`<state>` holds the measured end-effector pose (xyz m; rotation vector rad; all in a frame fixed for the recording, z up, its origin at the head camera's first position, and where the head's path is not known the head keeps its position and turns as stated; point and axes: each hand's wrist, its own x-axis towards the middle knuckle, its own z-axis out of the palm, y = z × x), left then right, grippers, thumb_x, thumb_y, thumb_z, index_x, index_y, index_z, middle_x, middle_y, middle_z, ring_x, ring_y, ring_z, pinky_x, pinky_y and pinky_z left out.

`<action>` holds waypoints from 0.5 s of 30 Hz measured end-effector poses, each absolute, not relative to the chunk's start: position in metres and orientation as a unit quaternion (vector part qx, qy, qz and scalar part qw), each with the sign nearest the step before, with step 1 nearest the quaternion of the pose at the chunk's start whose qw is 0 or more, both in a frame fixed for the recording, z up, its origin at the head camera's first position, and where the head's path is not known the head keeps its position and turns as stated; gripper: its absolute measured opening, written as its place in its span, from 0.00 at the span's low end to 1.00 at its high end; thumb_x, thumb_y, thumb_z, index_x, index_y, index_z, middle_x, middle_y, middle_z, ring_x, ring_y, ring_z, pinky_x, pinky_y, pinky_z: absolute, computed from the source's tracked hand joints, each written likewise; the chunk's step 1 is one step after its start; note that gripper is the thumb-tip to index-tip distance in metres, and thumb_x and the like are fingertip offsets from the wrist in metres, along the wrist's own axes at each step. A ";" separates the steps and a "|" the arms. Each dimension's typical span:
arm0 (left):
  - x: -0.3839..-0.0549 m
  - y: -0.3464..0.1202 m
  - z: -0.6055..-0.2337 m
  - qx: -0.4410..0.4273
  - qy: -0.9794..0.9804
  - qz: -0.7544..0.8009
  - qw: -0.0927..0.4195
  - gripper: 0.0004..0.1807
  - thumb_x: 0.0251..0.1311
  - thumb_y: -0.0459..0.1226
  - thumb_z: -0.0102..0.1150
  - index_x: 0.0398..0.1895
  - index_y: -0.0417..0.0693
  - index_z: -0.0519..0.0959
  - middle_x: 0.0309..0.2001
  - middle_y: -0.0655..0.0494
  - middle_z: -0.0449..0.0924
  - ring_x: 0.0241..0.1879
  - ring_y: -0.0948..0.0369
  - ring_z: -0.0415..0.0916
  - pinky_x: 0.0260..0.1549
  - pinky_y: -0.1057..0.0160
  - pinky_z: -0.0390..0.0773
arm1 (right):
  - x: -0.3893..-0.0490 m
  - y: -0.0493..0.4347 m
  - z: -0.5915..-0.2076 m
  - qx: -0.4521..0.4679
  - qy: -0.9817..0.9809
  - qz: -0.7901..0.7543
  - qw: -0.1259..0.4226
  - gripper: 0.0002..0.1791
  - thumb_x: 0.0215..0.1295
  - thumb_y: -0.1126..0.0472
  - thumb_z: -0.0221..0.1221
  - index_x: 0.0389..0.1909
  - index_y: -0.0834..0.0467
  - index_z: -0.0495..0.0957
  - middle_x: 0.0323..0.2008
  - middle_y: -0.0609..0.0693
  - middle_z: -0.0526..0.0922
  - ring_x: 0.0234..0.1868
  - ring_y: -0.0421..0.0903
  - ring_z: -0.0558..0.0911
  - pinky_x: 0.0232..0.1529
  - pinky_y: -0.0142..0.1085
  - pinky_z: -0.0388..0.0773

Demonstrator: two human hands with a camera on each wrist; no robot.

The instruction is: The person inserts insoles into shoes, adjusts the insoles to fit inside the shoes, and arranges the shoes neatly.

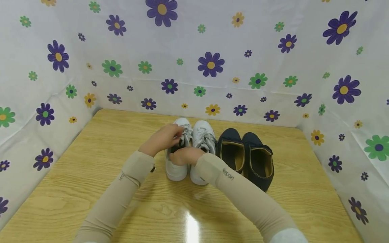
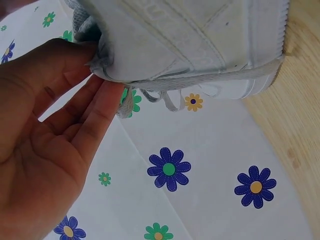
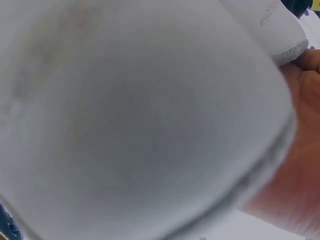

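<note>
Two white sneakers stand side by side with their toes toward the back wall. My left hand (image 1: 165, 137) is at the laces and tongue of the left white sneaker (image 1: 177, 171). In the left wrist view its thumb and fingers pinch the upper edge by the grey laces (image 2: 129, 100). My right hand (image 1: 186, 156) reaches over from the right and grips the collar at that sneaker's heel. The right wrist view is mostly filled by a blurred white shoe heel (image 3: 150, 120), hiding much of the hand. The right white sneaker (image 1: 203, 130) stands under my right hand and wrist.
A pair of dark slip-on shoes with tan linings, a left one (image 1: 230, 134) and a right one (image 1: 253, 138), stands right of the sneakers. All stand on a wood-grain table (image 1: 146, 209). A flower-print white cloth (image 1: 182, 44) encloses the back and sides.
</note>
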<state>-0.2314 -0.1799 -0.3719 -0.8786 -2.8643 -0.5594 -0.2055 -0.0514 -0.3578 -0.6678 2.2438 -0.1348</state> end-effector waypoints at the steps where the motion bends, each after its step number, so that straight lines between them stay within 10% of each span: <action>1: -0.231 -0.180 -0.372 -0.286 -0.940 -0.183 0.046 0.07 0.56 0.26 0.60 0.26 0.43 0.72 0.26 0.52 0.72 0.28 0.56 0.67 0.31 0.58 0.71 | -0.205 -0.052 -0.358 -0.263 0.883 -0.052 0.385 0.30 0.78 0.47 0.28 0.76 0.57 0.47 0.76 0.53 0.44 0.75 0.50 0.46 0.73 0.42 0.46; 15: -0.230 -0.180 -0.375 -0.251 -0.946 -0.200 0.049 0.08 0.56 0.28 0.63 0.25 0.43 0.73 0.28 0.51 0.73 0.30 0.56 0.68 0.32 0.58 0.72 | -0.199 -0.050 -0.366 -0.274 0.912 -0.036 0.303 0.30 0.79 0.47 0.28 0.63 0.57 0.71 0.66 0.54 0.69 0.71 0.53 0.61 0.69 0.48 0.56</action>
